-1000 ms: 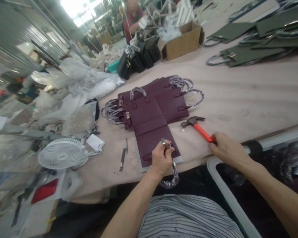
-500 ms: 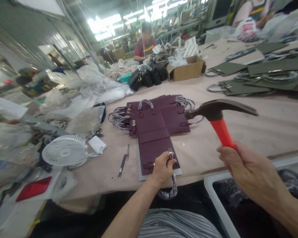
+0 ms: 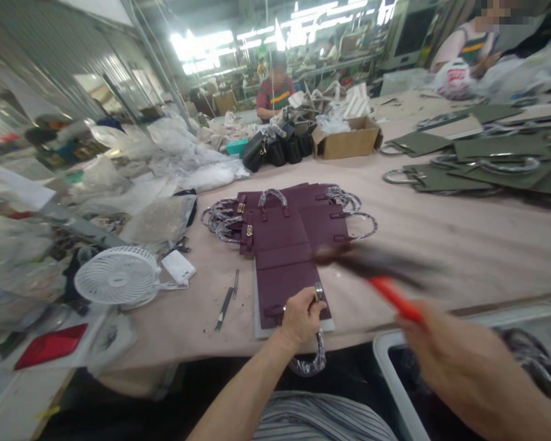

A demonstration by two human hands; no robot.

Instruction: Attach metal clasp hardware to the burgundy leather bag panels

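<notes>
My left hand [image 3: 300,315] is closed around a short metal punch [image 3: 318,291], held upright on the near part of a maroon bag panel [image 3: 284,282]. Beneath that panel lies a pale board [image 3: 258,324], its edges showing. A plastic-wrapped handle [image 3: 310,367] hangs from the panel past the table's front edge. In my right hand [image 3: 459,355] is a claw hammer [image 3: 395,297] with a red grip, blurred by motion. Its head is to the right of the punch and somewhat above it, apart from it. More maroon bag panels [image 3: 326,220] with wrapped handles lie stacked behind.
Left of the panel lie a dark flat blade [image 3: 224,309] and a thin metal rod [image 3: 236,284]. A white fan [image 3: 117,275] stands further left. A bin [image 3: 383,352] is at lower right. Green panels [image 3: 487,159], a carton [image 3: 349,141] and a co-worker [image 3: 275,92] are beyond.
The hammer has swung down and to the left, closer to the punch, and is now blurred. My left hand keeps its grip on the punch in nearly the same place.
</notes>
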